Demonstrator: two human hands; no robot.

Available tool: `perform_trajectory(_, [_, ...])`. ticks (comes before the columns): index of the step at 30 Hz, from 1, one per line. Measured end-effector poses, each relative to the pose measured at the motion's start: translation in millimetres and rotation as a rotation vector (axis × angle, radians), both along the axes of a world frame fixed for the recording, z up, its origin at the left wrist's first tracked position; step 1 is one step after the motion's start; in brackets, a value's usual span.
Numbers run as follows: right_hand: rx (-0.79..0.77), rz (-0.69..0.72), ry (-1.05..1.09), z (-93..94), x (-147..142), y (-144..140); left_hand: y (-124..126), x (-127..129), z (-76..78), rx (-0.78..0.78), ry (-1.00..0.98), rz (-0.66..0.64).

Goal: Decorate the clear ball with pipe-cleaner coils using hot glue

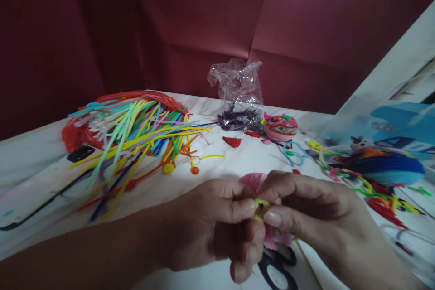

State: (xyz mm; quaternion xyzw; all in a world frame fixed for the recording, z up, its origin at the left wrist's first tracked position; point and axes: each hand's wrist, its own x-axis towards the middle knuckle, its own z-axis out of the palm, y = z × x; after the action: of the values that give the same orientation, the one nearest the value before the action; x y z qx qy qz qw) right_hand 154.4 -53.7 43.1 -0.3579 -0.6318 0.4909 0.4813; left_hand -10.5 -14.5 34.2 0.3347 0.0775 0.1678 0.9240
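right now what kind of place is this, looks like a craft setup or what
Most likely a home craft table. A big heap of coloured pipe cleaners lies on the white table, black scissors sit by the hands, and a finished pink figure stands behind them.

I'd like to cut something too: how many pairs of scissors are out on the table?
1. A black-handled pair of scissors lies on the table just beneath the left hand and right hand. More may be hidden under the pile of pipe cleaners.

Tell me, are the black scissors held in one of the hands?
No, the black scissors lie on the table below both hands.
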Motion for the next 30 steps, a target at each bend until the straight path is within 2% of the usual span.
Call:
perform_trajectory(6, [0.107, -0.031, -0.044, 0.8, -0.2, -3.1, 3.0, -3.4, 2.4, -0.028, 0.026, -0.130])
perform_trajectory(18, [0.170, -0.038, -0.120, 4.4, -2.1, -4.8, 7.1, -4.8, 0.6, -0.093, 0.057, -0.228])
perform_trajectory(22, [0.186, -0.050, -0.199, 3.2, -0.5, -6.0, 7.2, -5.0, -1.2, -0.107, 0.074, -0.219])
perform_trajectory(25, [0.123, -0.062, -0.191, 3.5, 1.3, -6.6, 6.4, -4.5, -0.9, -0.037, 0.052, -0.172])
perform_trajectory(28, [-0.003, -0.097, -0.101, 2.6, 2.8, -5.6, 5.1, -2.7, -1.1, 0.114, 0.032, 0.006])
perform_trajectory(30, [-0.057, -0.103, -0.048, 0.3, 2.9, -4.0, 4.2, -0.9, -2.1, 0.222, 0.085, 0.121])
